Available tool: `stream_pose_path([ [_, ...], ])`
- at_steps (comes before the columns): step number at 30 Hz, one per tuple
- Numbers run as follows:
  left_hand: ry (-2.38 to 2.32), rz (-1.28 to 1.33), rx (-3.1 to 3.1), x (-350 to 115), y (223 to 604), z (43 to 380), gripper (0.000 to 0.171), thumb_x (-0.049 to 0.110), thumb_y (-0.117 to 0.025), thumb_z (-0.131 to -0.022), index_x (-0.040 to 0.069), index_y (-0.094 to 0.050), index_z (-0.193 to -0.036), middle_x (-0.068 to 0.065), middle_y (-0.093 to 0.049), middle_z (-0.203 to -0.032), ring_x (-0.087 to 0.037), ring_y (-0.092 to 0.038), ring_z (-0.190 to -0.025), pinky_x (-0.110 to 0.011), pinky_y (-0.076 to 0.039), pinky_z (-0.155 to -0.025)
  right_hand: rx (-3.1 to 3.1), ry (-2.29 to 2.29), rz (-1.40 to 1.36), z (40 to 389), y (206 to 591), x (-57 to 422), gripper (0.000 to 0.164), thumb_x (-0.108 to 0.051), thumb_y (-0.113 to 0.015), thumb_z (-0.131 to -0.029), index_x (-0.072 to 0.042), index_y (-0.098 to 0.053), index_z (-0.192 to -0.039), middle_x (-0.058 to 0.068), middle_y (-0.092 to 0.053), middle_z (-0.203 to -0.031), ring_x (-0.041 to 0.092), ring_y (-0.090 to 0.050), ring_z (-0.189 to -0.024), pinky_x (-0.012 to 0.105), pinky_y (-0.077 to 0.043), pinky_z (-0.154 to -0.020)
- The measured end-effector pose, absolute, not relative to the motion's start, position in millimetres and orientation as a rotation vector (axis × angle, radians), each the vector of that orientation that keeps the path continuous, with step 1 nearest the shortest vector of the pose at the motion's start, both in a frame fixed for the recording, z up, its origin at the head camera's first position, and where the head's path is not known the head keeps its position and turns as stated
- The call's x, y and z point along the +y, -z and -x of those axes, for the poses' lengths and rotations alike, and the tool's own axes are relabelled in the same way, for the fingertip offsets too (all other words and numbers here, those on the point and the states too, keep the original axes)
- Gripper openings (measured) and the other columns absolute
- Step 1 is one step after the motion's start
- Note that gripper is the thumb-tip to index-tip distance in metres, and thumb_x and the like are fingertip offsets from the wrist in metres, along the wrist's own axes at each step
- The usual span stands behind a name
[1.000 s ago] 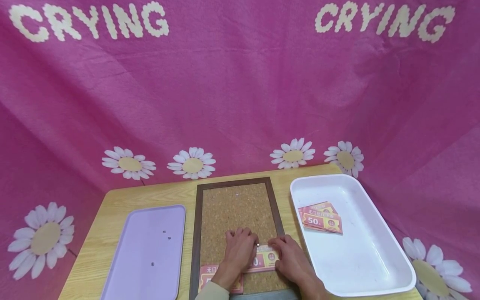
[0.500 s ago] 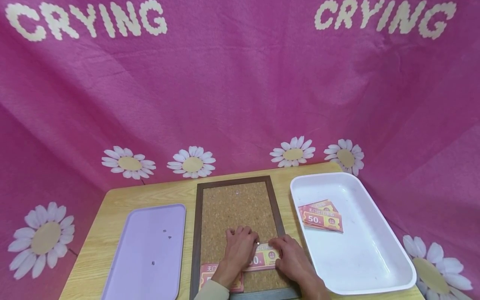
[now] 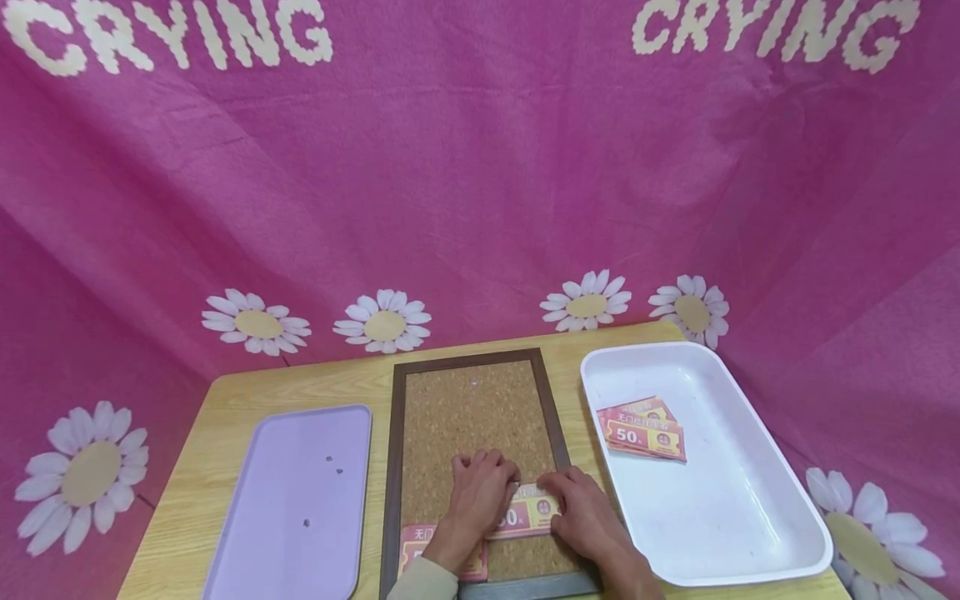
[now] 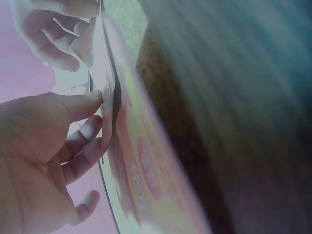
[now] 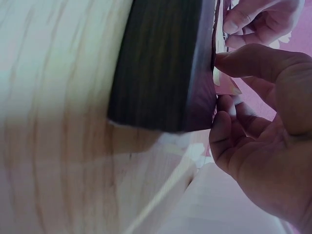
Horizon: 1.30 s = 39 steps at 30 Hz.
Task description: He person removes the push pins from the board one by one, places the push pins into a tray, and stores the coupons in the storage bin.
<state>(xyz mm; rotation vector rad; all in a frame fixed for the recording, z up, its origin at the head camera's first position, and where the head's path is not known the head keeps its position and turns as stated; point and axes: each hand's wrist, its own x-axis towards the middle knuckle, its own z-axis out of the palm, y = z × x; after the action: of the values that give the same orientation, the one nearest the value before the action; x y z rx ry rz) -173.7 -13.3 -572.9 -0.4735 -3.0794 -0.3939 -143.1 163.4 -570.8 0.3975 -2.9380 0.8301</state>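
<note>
In the head view a red and yellow coupon [image 3: 534, 515] lies across the lower part of the cork board [image 3: 472, 425]. My left hand [image 3: 474, 500] pinches its left end between thumb and fingers, covering part of the print. At the right end, my right hand [image 3: 588, 512] grips the coupon's edge. The left wrist view has the coupon [image 4: 105, 73] edge-on, slightly lifted, between both hands. A second coupon [image 3: 417, 540] sits at the board's lower left, partly behind my left wrist. What lies under my left fingertips is hidden.
On the right, a white tray [image 3: 738, 500] holds several overlapping coupons [image 3: 643, 433]. To the left is a lilac tray [image 3: 288, 492] with 3 small dark pieces [image 3: 306, 523], too small to identify. The board's dark frame [image 3: 558, 417] rises around the cork.
Both hands keep their places on the coupon with hardly any movement. The head view has tipped slightly downward, so the scene sits a little higher.
</note>
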Motion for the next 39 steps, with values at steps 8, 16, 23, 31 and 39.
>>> stream_pose_path([
  [8,0.421,0.494,-3.076,-13.8,572.5,172.3,0.008,0.027,-0.067,-0.089,0.028,-0.072,-0.095,0.008,-0.06,-0.091,-0.014,-0.049,-0.089,-0.051,-0.031,-0.093,-3.018,-0.847,-0.36,144.4,569.6,162.8,0.044,-0.004,-0.077,-0.063,-0.017,-0.07,-0.104,-0.007,-0.056,-0.092,0.01,-0.046,-0.082,0.029,-0.04,-0.073],
  [16,0.391,0.516,-3.056,-14.9,572.5,172.8,0.006,0.027,-0.066,-0.09,0.027,-0.071,-0.094,0.007,-0.06,-0.091,-0.014,-0.049,-0.09,-0.05,-0.032,-0.092,-3.021,-0.864,-0.347,145.1,570.4,163.2,0.046,-0.004,-0.077,-0.063,-0.017,-0.07,-0.105,-0.008,-0.056,-0.092,0.009,-0.046,-0.082,0.029,-0.039,-0.073],
  [23,0.385,0.514,-3.051,-14.8,573.1,172.0,0.006,0.027,-0.066,-0.09,0.027,-0.07,-0.093,0.008,-0.059,-0.091,-0.014,-0.049,-0.089,-0.047,-0.033,-0.089,-3.026,-0.867,-0.348,144.9,571.0,163.2,0.046,-0.004,-0.077,-0.063,-0.017,-0.07,-0.106,-0.006,-0.058,-0.095,0.01,-0.047,-0.083,0.031,-0.041,-0.076],
  [31,0.444,0.469,-3.14,-13.1,570.3,172.9,0.01,0.029,-0.063,-0.092,0.026,-0.07,-0.098,0.008,-0.058,-0.095,-0.012,-0.047,-0.089,-0.036,-0.038,-0.077,-3.048,-0.879,-0.345,145.7,570.5,163.8,0.046,-0.005,-0.078,-0.064,-0.017,-0.069,-0.108,-0.005,-0.058,-0.097,0.011,-0.047,-0.085,0.032,-0.041,-0.076],
  [39,0.441,0.474,-3.138,-11.6,569.5,174.0,0.012,0.026,-0.062,-0.091,0.024,-0.071,-0.098,0.005,-0.061,-0.096,-0.014,-0.049,-0.089,-0.038,-0.041,-0.075,-3.018,-0.879,-0.357,145.0,571.6,164.4,0.046,-0.004,-0.078,-0.064,-0.016,-0.07,-0.107,-0.004,-0.06,-0.1,0.012,-0.051,-0.089,0.034,-0.044,-0.082],
])
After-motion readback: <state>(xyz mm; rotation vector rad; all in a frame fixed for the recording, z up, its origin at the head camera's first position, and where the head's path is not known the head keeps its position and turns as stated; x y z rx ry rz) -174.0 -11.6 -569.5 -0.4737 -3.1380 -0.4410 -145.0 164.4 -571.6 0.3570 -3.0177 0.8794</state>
